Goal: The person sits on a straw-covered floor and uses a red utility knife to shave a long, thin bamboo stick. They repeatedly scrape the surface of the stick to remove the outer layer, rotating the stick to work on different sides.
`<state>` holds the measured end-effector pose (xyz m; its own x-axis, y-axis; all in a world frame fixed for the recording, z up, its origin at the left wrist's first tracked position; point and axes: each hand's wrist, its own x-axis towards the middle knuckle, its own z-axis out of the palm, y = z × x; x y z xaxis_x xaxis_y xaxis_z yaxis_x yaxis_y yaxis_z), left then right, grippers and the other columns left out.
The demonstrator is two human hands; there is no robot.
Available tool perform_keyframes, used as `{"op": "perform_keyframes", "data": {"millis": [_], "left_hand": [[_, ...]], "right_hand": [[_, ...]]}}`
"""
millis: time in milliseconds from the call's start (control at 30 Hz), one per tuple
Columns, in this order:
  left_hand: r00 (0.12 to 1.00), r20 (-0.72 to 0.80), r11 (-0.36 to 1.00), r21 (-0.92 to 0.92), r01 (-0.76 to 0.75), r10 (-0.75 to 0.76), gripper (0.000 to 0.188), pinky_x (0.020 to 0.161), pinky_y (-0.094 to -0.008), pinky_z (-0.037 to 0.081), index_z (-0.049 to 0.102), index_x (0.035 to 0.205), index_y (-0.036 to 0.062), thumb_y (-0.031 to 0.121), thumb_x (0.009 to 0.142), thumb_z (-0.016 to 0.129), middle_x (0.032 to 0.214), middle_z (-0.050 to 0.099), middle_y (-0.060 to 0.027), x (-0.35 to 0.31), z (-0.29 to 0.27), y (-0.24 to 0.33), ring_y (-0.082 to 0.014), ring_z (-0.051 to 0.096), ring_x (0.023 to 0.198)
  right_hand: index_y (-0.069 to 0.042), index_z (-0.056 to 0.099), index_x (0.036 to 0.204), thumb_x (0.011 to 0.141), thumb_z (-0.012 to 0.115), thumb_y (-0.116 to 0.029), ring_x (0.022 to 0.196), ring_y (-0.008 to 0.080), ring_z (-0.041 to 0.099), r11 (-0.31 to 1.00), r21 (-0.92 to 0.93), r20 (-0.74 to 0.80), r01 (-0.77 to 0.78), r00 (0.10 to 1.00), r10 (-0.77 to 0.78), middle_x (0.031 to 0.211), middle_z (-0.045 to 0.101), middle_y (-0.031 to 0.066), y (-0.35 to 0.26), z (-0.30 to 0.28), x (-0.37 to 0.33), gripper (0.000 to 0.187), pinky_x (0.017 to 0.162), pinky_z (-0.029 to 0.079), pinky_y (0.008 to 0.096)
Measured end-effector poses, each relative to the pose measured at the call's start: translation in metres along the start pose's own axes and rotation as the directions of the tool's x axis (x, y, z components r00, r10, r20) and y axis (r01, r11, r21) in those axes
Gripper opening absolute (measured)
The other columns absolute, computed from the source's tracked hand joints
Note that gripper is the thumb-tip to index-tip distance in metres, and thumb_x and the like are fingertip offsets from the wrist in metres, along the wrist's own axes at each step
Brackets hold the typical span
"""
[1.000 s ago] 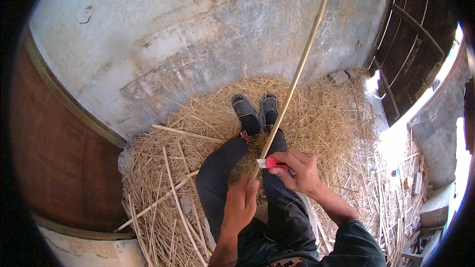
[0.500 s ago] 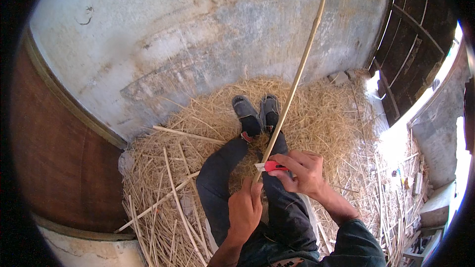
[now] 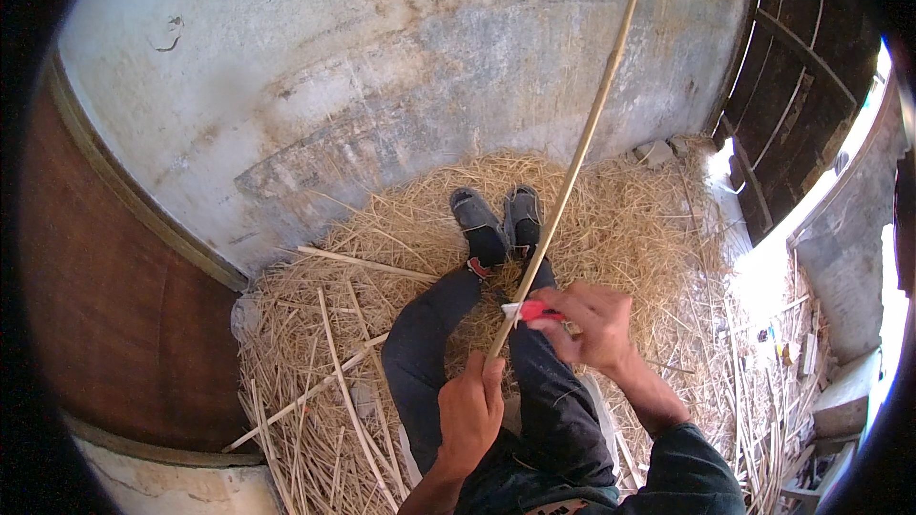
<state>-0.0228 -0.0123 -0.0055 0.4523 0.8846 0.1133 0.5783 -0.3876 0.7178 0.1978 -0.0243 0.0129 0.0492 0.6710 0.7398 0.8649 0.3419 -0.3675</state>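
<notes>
Bamboo strip [image 3: 589, 129]: slanting toward one o'clock | left hand [image 3: 471, 410]: fingers pinching near end | right hand [image 3: 595, 326], four o'clock: fingers pinching red utility knife [image 3: 540, 311], blade crossing strip | strip running unsevered, finished extent not showing

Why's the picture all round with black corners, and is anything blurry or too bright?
In the head view, the fisheye lens makes the round shape and bends the brown panel's edge; in that same head view, the right hand and red utility knife look smeared, and glare whitens the ground below the dark plank door.
</notes>
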Motion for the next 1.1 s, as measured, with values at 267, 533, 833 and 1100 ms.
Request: {"op": "perform_keyframes", "data": {"millis": [267,533,833,1100], "left_hand": [[0.996,0.067,0.997,-0.041,0.06,-0.057,0.031,0.052,-0.0481,0.048,0.058,0.095,0.0039,0.031,0.109,0.053,0.064,0.061,-0.0175,-0.026,0.01,-0.02,-0.0402,0.065,0.057],[0.991,0.13,0.957,-0.29,0.01,0.029,0.047,0.051,-0.0389,0.037,0.064,0.098,0.0038,0.048,0.109,0.052,0.062,0.047,-0.0068,-0.031,0.017,-0.071,-0.0186,0.045,0.049],[0.994,0.102,0.996,-0.069,0.05,-0.043,0.036,0.052,-0.0403,0.045,0.064,0.095,0.0023,0.037,0.104,0.064,0.063,0.056,-0.0167,-0.066,0.029,-0.146,-0.0316,0.055,0.05],[0.999,-0.023,1.0,0.007,0.024,-0.024,0.052,0.047,-0.0421,0.033,0.059,0.092,0.0019,0.051,0.108,0.051,0.055,0.038,-0.0071,-0.092,0.032,-0.162,-0.0218,0.037,0.044]], "right_hand": [[-0.008,0.078,0.103,0.084,0.083,-0.016,0.068,0.0242,0.072,0.973,-0.073,-0.162,-0.219,0.965,0.205,0.084,0.074,0.0103,0.046,-0.019,0.022,0.022,0.06,0.054,0.0344],[-0.007,0.078,0.105,0.084,0.084,-0.017,0.067,0.0234,0.071,0.984,-0.071,-0.212,-0.163,0.967,0.144,0.082,0.073,0.0099,0.052,-0.026,0.017,0.024,0.059,0.054,0.0329],[-0.005,0.076,0.104,0.084,0.083,-0.016,0.065,0.0212,0.069,0.98,-0.183,-0.238,-0.081,0.971,0.036,0.077,0.069,0.0098,0.06,-0.057,0.029,0.023,0.058,0.053,0.0303],[-0.003,0.077,0.102,0.088,0.082,-0.017,0.068,0.0181,0.071,0.95,-0.237,-0.377,-0.204,0.92,0.103,0.085,0.074,0.0116,0.091,-0.07,0.044,0.019,0.06,0.054,0.0289]]}}
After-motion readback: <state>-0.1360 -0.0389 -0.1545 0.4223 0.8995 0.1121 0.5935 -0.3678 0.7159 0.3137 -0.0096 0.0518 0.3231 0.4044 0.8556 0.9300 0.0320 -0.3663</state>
